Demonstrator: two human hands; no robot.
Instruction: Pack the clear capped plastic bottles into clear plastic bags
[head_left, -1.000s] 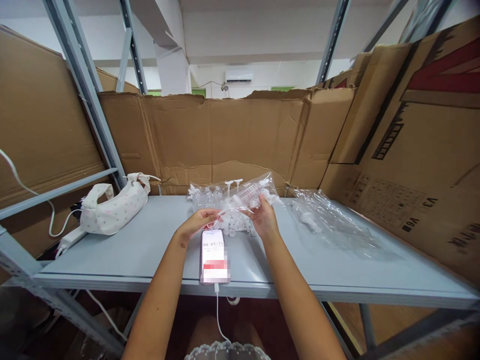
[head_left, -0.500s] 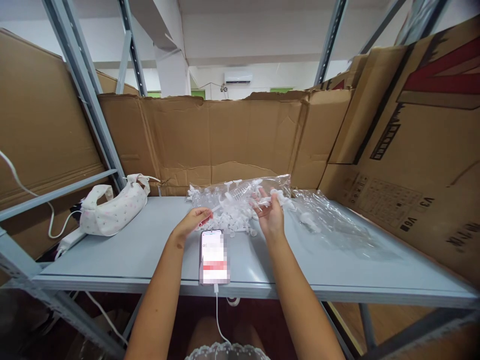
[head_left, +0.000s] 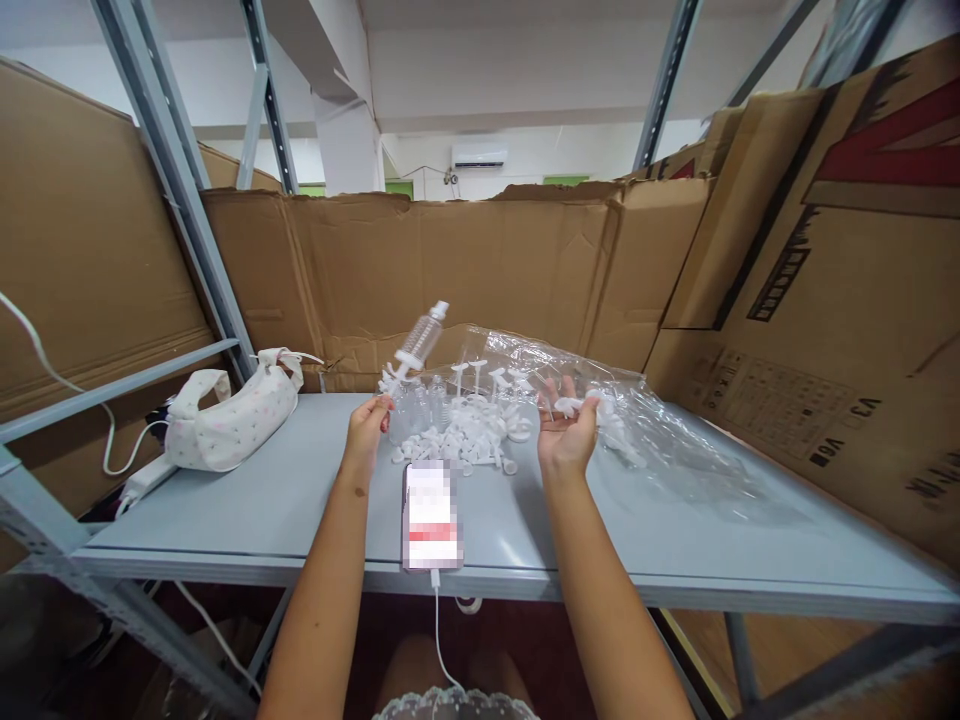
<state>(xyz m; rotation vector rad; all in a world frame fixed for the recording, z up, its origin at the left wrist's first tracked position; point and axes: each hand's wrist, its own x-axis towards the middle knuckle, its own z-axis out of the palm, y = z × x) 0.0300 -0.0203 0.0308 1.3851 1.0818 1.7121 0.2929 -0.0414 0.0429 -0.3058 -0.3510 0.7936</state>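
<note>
I see the syringe (head_left: 418, 345) held up above the surface (head_left: 300, 500), tilted so its tip points up and to the right, against the cardboard (head_left: 480, 270) behind. The left hand (head_left: 367, 428) has its grip closed on the syringe's lower end, at the plunger, fingers pinched around the stem. The barrel is clear, with a white cap at the top.

The right hand (head_left: 566, 435) is raised just off the surface, palm up, fingers half curled and loose. A few small white parts (head_left: 574, 407) lie in that palm; the grip is open, cupping them and not pinching. The fingertips touch the edge of a clear bag (head_left: 645, 430), which billows up behind the hand and spreads away to the right across the surface.

Between the two hands lies a pile of white plungers (head_left: 469, 440), some standing upright on their flat ends, others lying flat. Just behind them I see clear barrels (head_left: 424, 400), blurred by the plastic.

Near the front edge, just below the pile, a phone (head_left: 431, 512) lies face up with a white cable (head_left: 442, 640) running down from it. Well to the left, a white pouch (head_left: 229, 420) rests against the grey frame (head_left: 187, 200), with a power strip (head_left: 139, 478) beside it.
</note>
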